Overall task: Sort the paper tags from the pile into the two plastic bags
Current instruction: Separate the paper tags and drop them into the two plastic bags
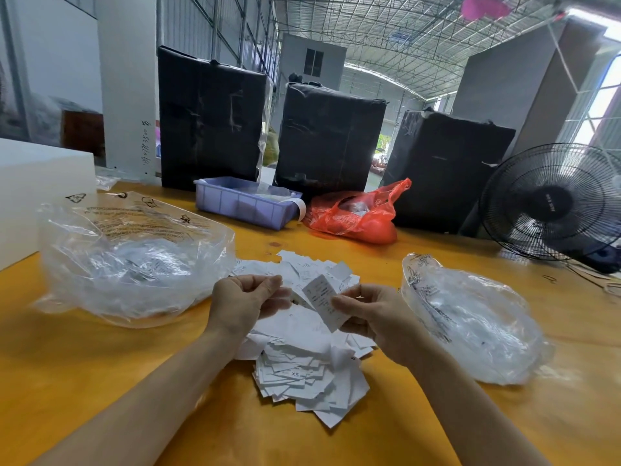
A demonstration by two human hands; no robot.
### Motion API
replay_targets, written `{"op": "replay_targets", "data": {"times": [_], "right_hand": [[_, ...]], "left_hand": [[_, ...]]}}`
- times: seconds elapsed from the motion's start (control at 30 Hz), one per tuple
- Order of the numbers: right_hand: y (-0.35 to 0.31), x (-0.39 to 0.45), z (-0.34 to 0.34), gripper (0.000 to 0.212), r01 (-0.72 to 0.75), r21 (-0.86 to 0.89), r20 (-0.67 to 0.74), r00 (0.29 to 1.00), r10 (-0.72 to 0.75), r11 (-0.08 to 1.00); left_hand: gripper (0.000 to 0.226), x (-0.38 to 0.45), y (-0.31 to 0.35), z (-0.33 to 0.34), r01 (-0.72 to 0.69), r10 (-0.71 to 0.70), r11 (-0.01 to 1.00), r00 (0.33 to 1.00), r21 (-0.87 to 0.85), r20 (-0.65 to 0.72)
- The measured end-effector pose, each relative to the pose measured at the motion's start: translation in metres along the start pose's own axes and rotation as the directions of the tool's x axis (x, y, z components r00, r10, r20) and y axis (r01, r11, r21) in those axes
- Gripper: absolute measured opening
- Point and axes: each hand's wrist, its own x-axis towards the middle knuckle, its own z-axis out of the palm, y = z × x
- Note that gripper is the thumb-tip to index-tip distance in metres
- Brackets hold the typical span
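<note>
- Warehouse hall with a trussed metal roof; yellow wooden table (100,381) filling the near view.
- Pile of white paper tags (302,371) heaped at the table's centre, between two clear plastic bags.
- Left plastic bag (134,260), the larger, crumpled, with printed warning symbols and white tags inside.
- Right plastic bag (470,317), the smaller, lying near the right edge; contents too blurred to tell.
- Right hand (373,317) above the pile, thumb and fingers pinching one printed paper tag (324,302) held upright and tilted.
- Left hand (245,301) just beside it, fingers curled inward, fingertips pinching the top of a white tag.
- Farther back: lilac plastic bin (242,205), red plastic bag (356,213), three black-wrapped boxes (329,136).
- Black floor fan (551,201) at far right.
</note>
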Motion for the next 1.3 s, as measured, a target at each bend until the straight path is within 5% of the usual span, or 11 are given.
{"op": "replay_targets", "data": {"times": [0.3,0.53,0.7,0.83,0.97,1.13,1.3], "right_hand": [[-0.001,0.001,0.003,0.019,-0.053,0.231,0.026,0.999,0.048,0.972],[-0.007,-0.001,0.001,0.005,0.151,0.172,-0.123,0.984,-0.131,0.973],[-0.006,-0.001,0.004,0.036,0.231,0.106,-0.151,0.965,-0.214,0.967],[-0.004,-0.001,0.006,0.027,0.258,0.129,-0.179,0.956,-0.233,0.957],[-0.003,-0.003,0.012,0.013,0.246,-0.134,-0.124,0.957,-0.263,0.96],[0.0,-0.01,0.033,0.05,0.254,-0.309,0.091,0.967,-0.238,0.917],[0.002,-0.01,0.033,0.016,0.205,-0.155,0.041,0.979,-0.201,0.966]], "left_hand": [[0.017,-0.004,0.002,0.002,0.096,-0.101,0.995,0.983,0.039,0.15],[0.021,-0.007,0.004,0.004,0.142,-0.147,0.989,0.962,0.036,0.229],[0.023,-0.007,0.005,0.005,0.161,-0.155,0.987,0.962,-0.012,0.225],[0.015,-0.006,0.002,0.007,0.132,-0.118,0.989,0.975,-0.064,0.187],[0.028,-0.006,0.003,0.008,0.094,-0.052,0.973,0.979,-0.211,0.198],[0.022,-0.007,0.004,0.012,0.003,0.061,0.954,0.977,-0.301,0.204],[0.04,-0.009,0.003,0.013,-0.025,0.084,0.96,0.976,-0.28,0.199]]}}
